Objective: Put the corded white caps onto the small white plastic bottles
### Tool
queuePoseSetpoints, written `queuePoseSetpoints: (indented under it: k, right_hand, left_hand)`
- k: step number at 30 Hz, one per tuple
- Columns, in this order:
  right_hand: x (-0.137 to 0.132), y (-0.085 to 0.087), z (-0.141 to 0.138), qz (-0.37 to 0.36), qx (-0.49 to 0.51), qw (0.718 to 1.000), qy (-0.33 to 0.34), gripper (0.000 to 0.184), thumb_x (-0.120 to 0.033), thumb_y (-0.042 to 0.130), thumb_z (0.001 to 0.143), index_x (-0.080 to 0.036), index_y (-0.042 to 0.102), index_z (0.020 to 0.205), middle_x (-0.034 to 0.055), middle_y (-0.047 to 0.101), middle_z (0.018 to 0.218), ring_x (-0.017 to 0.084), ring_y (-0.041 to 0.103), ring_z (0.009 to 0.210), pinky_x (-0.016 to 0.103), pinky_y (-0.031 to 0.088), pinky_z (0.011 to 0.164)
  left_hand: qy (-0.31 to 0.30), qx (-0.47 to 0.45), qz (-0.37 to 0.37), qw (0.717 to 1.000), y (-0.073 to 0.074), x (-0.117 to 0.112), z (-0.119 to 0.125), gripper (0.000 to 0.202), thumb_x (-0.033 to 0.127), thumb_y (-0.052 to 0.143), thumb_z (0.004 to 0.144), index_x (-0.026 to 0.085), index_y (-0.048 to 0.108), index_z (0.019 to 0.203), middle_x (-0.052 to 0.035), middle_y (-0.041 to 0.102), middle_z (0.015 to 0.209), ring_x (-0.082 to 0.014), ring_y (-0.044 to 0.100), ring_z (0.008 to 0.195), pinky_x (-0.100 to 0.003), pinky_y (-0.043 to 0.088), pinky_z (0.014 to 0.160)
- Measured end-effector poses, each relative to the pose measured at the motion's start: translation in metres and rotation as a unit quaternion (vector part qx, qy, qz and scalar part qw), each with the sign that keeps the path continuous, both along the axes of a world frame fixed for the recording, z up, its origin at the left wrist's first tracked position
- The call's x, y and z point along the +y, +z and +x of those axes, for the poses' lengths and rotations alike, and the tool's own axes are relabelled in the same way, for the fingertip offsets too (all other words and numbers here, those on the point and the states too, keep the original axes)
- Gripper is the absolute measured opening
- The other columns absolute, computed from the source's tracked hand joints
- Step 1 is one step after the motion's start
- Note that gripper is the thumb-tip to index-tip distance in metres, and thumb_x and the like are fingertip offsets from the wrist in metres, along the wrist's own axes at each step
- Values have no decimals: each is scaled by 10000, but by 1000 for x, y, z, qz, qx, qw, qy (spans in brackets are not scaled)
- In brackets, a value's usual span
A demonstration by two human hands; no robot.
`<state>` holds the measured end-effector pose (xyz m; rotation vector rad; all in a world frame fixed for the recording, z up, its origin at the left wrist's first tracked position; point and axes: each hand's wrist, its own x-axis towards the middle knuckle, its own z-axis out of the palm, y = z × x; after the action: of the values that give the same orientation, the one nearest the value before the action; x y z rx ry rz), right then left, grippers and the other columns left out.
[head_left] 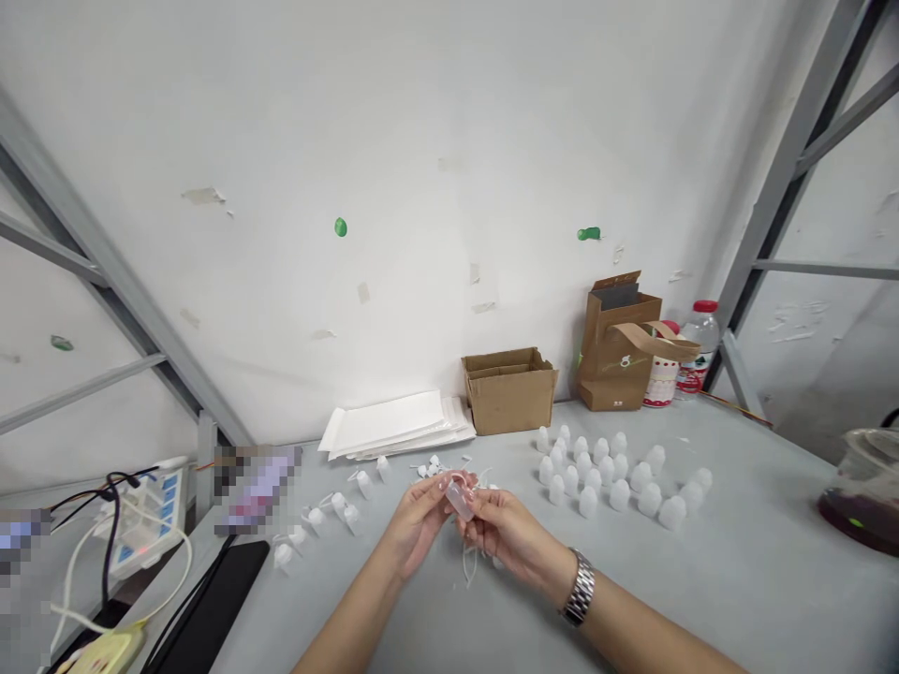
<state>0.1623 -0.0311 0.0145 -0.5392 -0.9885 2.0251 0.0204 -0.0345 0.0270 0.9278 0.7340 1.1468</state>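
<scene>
A small translucent plastic container [460, 501] is held up between my two hands above the tabletop, tilted. The fingertips of my left hand [418, 524] are closed at its upper left side. My right hand [509, 535] grips it from the right, with a metal watch on that wrist. Behind the hands lie small white pieces [432, 465], and thin white cords [470, 566] show beneath my right hand. On the left stand several containers with white tops and straps [339, 505]. To the right, several similar plain translucent containers [594, 479] stand in loose rows.
At the wall are flat white envelopes [393, 426], an open cardboard box [511, 398], a brown paper bag [618, 360] and bottles [695, 346]. A cup of dark liquid [863, 491] stands far right. A power strip [151, 520], cables and a black object [217, 599] lie left.
</scene>
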Motion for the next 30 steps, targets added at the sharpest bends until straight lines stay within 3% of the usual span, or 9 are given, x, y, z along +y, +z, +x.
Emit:
queuePoseSetpoints:
  k: [3, 5, 9, 12, 17, 20, 26, 30]
  right_hand:
    - [-1, 0, -4, 29, -69, 995, -71, 339, -441, 661, 649, -118, 559, 625, 9, 551, 587, 77, 465, 510, 221, 364, 545]
    - [-3, 0, -5, 84, -145, 976, -138, 344, -473, 634, 658, -140, 548, 641, 3, 545, 591, 100, 474, 525, 241, 371, 552]
    - [-9, 0, -5, 243, -279, 888, -271, 227, -413, 553, 752, -187, 567, 761, 14, 575, 695, 147, 493, 645, 264, 374, 615]
    - [-12, -1, -4, 293, -325, 850, -292, 158, -355, 530, 779, -199, 559, 776, 21, 575, 729, 153, 485, 658, 264, 369, 618]
    - [-12, -5, -4, 320, -336, 833, -300, 130, -332, 519, 787, -209, 560, 797, 25, 575, 748, 159, 482, 658, 266, 371, 612]
    - [-11, -3, -3, 308, -330, 843, -294, 166, -366, 528, 778, -205, 569, 784, 16, 574, 716, 156, 483, 641, 263, 373, 603]
    - [-2, 0, -3, 196, -232, 940, -157, 376, -525, 464, 767, -177, 510, 633, -13, 518, 539, 109, 462, 471, 238, 358, 496]
    - [3, -1, -4, 148, -180, 969, -88, 435, -579, 478, 725, -169, 476, 577, -11, 516, 516, 89, 447, 432, 232, 353, 481]
  left_hand:
    - [4, -2, -21, 1000, -3, 1, 1, 265, 301, 632, 697, 119, 673, 886, -117, 659, 958, -199, 584, 838, -307, 404, 773]
    - [17, -9, -35, 999, -4, 2, 2, 264, 280, 660, 669, 114, 678, 874, -123, 661, 972, -220, 575, 915, -317, 391, 830]
    - [67, -18, -46, 997, -2, -1, 8, 279, 281, 685, 641, 116, 683, 865, -119, 659, 1001, -236, 543, 1011, -337, 350, 922]
    - [85, -14, -39, 996, 0, -4, 10, 271, 301, 679, 644, 113, 689, 839, -121, 667, 982, -246, 542, 1017, -346, 353, 926]
    - [83, -20, -41, 996, -6, -4, 10, 279, 312, 660, 664, 125, 683, 870, -116, 661, 998, -244, 542, 1019, -350, 359, 925]
    - [80, -30, -39, 996, -9, -2, 10, 270, 304, 654, 673, 128, 680, 877, -110, 658, 1006, -233, 542, 1019, -342, 355, 929]
    - [69, -26, -32, 997, -5, 1, 6, 252, 334, 637, 686, 112, 685, 796, -112, 680, 904, -222, 578, 931, -335, 379, 881]
    - [75, -27, -24, 997, -4, 1, 5, 256, 321, 655, 668, 123, 680, 829, -109, 675, 935, -222, 580, 929, -336, 381, 874]
